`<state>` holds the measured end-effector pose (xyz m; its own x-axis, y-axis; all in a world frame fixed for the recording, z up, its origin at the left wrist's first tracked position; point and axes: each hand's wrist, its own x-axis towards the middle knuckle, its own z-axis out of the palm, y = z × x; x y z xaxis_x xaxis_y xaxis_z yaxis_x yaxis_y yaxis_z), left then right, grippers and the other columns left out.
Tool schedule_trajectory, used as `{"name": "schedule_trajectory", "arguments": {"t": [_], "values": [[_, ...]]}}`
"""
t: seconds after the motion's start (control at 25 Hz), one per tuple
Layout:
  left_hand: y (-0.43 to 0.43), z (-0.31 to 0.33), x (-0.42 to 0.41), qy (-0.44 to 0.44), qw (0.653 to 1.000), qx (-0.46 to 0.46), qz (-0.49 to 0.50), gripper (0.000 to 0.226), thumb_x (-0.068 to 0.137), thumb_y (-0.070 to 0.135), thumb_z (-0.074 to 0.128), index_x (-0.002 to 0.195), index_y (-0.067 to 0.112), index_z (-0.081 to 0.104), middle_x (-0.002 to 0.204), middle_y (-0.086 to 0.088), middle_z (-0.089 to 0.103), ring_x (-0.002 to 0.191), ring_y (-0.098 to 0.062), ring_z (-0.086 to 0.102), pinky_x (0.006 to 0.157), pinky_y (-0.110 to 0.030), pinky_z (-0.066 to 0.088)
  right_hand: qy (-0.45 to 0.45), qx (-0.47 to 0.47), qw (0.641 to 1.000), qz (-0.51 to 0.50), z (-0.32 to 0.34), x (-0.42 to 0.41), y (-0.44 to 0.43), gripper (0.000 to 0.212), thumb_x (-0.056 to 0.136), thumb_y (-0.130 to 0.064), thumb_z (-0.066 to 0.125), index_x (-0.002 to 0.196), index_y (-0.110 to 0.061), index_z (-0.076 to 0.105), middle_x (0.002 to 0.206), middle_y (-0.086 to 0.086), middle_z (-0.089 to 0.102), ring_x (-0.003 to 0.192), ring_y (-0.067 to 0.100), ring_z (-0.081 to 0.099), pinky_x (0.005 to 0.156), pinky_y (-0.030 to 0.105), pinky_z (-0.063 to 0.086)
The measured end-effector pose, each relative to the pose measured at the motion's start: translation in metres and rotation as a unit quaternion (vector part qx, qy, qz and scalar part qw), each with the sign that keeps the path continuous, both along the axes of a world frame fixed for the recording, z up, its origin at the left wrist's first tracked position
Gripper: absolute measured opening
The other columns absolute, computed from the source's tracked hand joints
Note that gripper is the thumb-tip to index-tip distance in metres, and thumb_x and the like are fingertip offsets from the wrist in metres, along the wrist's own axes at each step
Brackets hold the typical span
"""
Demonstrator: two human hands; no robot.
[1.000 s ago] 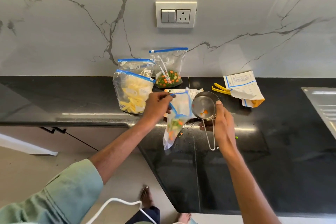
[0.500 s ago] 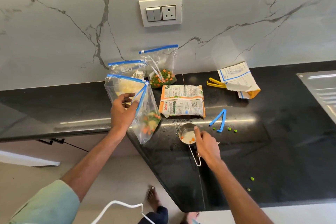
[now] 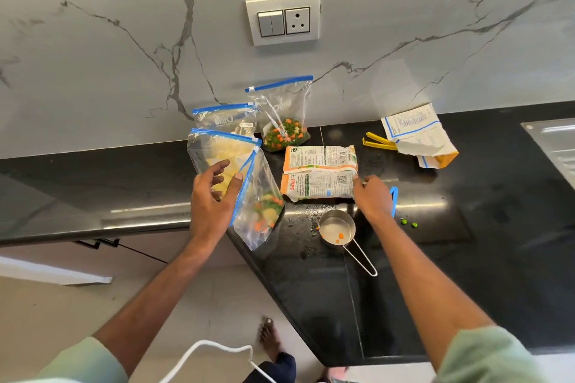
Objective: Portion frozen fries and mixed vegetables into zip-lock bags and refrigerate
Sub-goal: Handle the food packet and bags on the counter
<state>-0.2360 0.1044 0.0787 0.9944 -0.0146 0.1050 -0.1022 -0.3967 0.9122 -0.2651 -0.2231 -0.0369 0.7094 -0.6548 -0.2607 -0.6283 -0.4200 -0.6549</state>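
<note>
Your right hand (image 3: 371, 199) is at the right end of the packet (image 3: 319, 177) — it lies lengthwise left to right — fingers touching, grip unclear; your left hand (image 3: 214, 196) pinches the bag (image 3: 261, 211) by its zip.

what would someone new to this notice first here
The bright mixed vegetables stand out: a partly filled zip bag at the front edge of the black counter, held by the left hand at its blue zip, and a second bag standing against the marble wall. Mid-counter lies the orange-and-white vegetable packet, with the right hand at its right corner. Just in front sits a steel measuring cup holding a few bits.
</note>
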Motion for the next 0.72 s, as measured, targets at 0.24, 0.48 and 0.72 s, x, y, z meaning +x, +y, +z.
{"name": "schedule_trajectory", "arguments": {"t": [0.24,0.48,0.72], "values": [[-0.019,0.001,-0.012,-0.042,0.996,0.083,-0.019,0.061,0.093,0.048,0.070,0.146,0.027,0.049,0.141,0.011,0.044,0.135,-0.013,0.046,0.110,-0.047,0.046,-0.025,0.080,0.996,-0.012,-0.019,0.014,-0.006,0.034,0.104,-0.037,0.060,0.119,-0.009,0.071,0.113,0.008,0.074,0.101,0.024,0.068,0.079,0.034,0.049],[-0.055,0.017,-0.025,-0.277,0.917,0.263,-0.110,0.064,0.093,0.045,0.069,0.147,0.016,0.050,0.162,-0.015,0.032,0.154,-0.030,0.022,0.125,-0.048,0.019,-0.095,0.144,0.981,-0.088,-0.020,0.001,-0.002,0.020,0.106,-0.029,0.055,0.117,-0.013,0.059,0.115,0.008,0.070,0.104,0.023,0.066,0.083,0.042,0.056],[-0.107,0.004,-0.042,-0.127,0.957,0.134,-0.222,0.073,0.094,0.040,0.071,0.155,0.019,0.035,0.159,-0.004,0.034,0.149,-0.011,0.029,0.121,-0.025,0.029,-0.213,0.192,0.953,-0.096,0.006,-0.043,-0.013,0.010,0.111,-0.022,0.048,0.116,-0.015,0.051,0.116,0.008,0.068,0.106,0.020,0.070,0.082,0.039,0.063]]}}
